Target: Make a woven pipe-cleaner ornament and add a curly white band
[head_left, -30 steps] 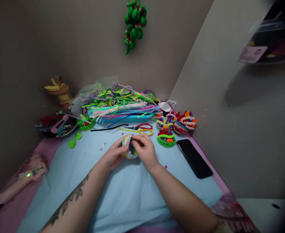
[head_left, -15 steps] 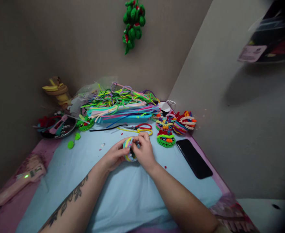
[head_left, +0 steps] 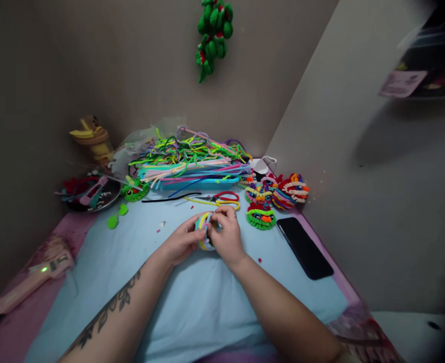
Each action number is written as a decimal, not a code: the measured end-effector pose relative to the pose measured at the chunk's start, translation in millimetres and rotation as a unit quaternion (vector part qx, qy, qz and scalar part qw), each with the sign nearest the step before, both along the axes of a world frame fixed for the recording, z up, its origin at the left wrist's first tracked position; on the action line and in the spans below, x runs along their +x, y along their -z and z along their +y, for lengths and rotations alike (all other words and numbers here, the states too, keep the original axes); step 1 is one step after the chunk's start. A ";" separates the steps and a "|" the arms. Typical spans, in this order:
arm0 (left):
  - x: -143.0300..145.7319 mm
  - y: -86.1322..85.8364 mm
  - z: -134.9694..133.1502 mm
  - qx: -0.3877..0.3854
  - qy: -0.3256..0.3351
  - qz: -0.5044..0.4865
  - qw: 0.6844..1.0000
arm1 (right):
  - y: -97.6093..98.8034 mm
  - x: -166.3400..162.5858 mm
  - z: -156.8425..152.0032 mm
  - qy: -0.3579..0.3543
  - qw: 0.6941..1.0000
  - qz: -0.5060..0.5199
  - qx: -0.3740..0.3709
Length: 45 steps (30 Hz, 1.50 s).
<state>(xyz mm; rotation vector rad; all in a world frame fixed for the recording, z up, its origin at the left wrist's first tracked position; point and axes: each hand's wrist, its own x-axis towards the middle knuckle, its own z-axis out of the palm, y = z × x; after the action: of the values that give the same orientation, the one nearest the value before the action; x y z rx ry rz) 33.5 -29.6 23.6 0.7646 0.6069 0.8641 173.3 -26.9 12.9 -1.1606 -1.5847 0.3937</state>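
Near the middle of the cloth, my left hand (head_left: 186, 237) is closed around a small pipe-cleaner piece (head_left: 205, 232) striped in yellow, blue and pink. My right hand (head_left: 227, 232) meets its right side, fingers bent and pinched at its upper edge. What exactly those right fingertips grip is too small to make out. Just beyond the hands lie scissors (head_left: 226, 200) with red and yellow handles. To their left is a black pipe cleaner (head_left: 169, 197). A green pipe-cleaner figure (head_left: 261, 218) sits right of my right hand.
Behind is a blue tray (head_left: 200, 184) heaped with pipe cleaners (head_left: 192, 156). A black phone (head_left: 304, 248) lies at right, beside more coloured figures (head_left: 290, 191). On the left are a pink glue gun (head_left: 29, 285) and a round metal dish (head_left: 111, 195). Walls close in the back and right.
The whole view has shifted slightly, so most things sit a little farther right. Both hands stay on the striped piece, with only small movement of the right fingers.
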 end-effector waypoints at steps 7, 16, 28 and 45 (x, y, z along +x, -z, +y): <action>-5.1 -1.2 4.8 0.016 -0.105 0.007 0.994 | -5.0 -0.7 -3.5 -0.022 1.000 0.008 0.001; -5.1 -0.4 4.9 0.019 -0.089 0.037 0.995 | -7.3 3.4 -0.4 -0.084 0.990 0.081 -0.076; -4.2 10.0 8.6 0.132 -0.134 0.145 0.971 | -10.3 4.3 1.2 -0.128 0.973 0.139 -0.130; -2.6 5.3 8.0 0.120 -0.161 0.168 0.965 | -7.3 6.9 6.5 -0.120 0.965 0.155 -0.175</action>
<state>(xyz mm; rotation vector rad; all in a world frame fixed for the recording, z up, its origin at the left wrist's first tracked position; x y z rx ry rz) 30.9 -21.6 18.3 1.0623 0.9587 1.1305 180.3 -20.4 20.2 -1.1027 -1.4130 0.9998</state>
